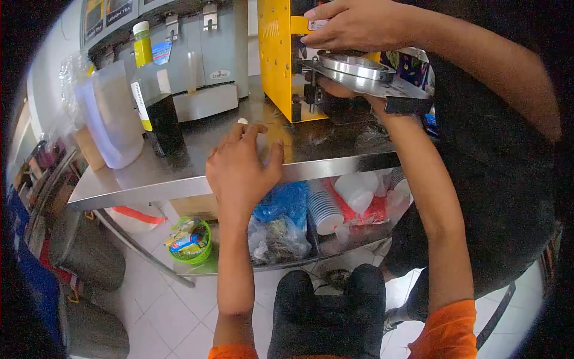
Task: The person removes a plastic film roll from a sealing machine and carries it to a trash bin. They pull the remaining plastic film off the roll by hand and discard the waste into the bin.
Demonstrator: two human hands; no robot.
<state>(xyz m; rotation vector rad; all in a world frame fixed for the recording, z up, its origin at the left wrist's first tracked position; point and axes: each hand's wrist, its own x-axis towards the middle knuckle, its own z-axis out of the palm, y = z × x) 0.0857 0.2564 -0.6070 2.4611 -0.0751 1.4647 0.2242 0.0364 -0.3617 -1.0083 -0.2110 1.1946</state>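
My left hand (244,158) lies on the front part of the steel table (197,164), palm down, fingers apart and thumb out. A small white patch shows at one fingertip; I cannot make out what it is. Ahead and to the right stands a yellow cup sealing machine (276,57). Its metal plate (382,87) with a round ring (359,67) sticks out toward me. My right hand (341,88) reaches under this plate, which hides most of its fingers. Another person's hand (359,27) is just above the ring, against the machine's yellow front.
A grey drink dispenser (224,54) stands behind. At left are a dark bottle (158,113), a yellow-green bottle (142,45) and a translucent container (110,116). Below are stacked cups (326,212), plastic bags and a green basket (200,254). A person in black stands close at right.
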